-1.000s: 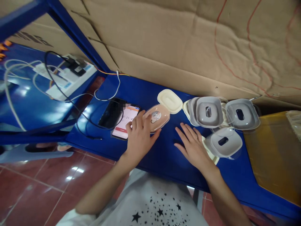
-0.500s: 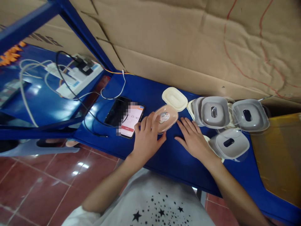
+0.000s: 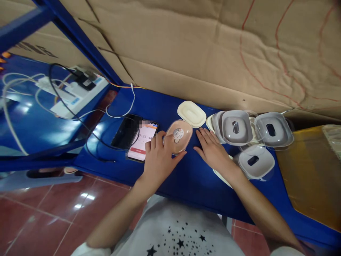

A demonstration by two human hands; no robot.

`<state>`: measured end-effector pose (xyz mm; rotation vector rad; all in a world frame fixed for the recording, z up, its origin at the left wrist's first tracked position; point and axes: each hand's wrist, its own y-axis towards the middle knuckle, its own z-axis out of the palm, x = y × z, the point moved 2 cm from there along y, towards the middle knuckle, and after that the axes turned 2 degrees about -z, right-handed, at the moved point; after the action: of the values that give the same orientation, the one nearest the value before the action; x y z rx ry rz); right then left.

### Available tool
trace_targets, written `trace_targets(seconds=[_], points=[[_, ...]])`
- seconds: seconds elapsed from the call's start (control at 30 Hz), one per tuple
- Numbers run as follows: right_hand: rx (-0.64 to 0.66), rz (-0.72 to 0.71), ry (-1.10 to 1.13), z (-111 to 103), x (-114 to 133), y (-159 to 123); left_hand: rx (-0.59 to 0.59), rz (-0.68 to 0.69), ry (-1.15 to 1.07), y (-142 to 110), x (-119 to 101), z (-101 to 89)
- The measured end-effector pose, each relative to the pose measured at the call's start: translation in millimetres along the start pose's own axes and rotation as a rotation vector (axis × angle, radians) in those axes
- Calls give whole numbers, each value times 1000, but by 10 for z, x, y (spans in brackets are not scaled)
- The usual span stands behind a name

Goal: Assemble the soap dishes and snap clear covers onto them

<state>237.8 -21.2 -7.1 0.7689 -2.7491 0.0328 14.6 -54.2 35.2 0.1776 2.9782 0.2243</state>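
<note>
A pink oval plastic dish (image 3: 185,133) with a round printed sticker lies tilted under the fingers of my left hand (image 3: 159,154). That hand's index finger reaches over the dish's left side, and its thumb is at the near rim. My right hand (image 3: 213,151) rests flat on the blue surface (image 3: 186,181) just right of the dish, fingers stretched out and holding nothing. Beyond the dish is a cream oval piece (image 3: 191,113). Another cream piece (image 3: 223,177) is partly hidden beneath my right forearm.
Several grey dishes (image 3: 237,137) with slots and clear plastic parts cluster on the right, before a yellowish taped box (image 3: 309,170). Two phones (image 3: 142,142) lie left, one showing a timer. Farther left are cables and a power strip (image 3: 80,97). Cardboard (image 3: 186,53) stands behind.
The view has shifted slightly, so most things sit farther left. Both hands keep nearly the same pose around the pink dish. More of the cream piece beneath my right forearm shows.
</note>
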Motion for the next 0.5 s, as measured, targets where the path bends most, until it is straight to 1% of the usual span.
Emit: trace_targets(seconds=[0.07, 0.17, 0.3, 0.4, 0.5], points=[[-13, -21, 0, -27, 17, 19, 4, 0, 13, 28, 5, 4], [-8, -46, 2, -75, 28, 113, -24, -2, 31, 47, 1, 27], [25, -29, -13, -99, 25, 227, -50, -12, 27, 55, -4, 59], [24, -8, -20, -130, 54, 175, -49, -19, 40, 94, 28, 55], [20, 8, -28, -201, 112, 10, -54, -29, 27, 189, 90, 42]])
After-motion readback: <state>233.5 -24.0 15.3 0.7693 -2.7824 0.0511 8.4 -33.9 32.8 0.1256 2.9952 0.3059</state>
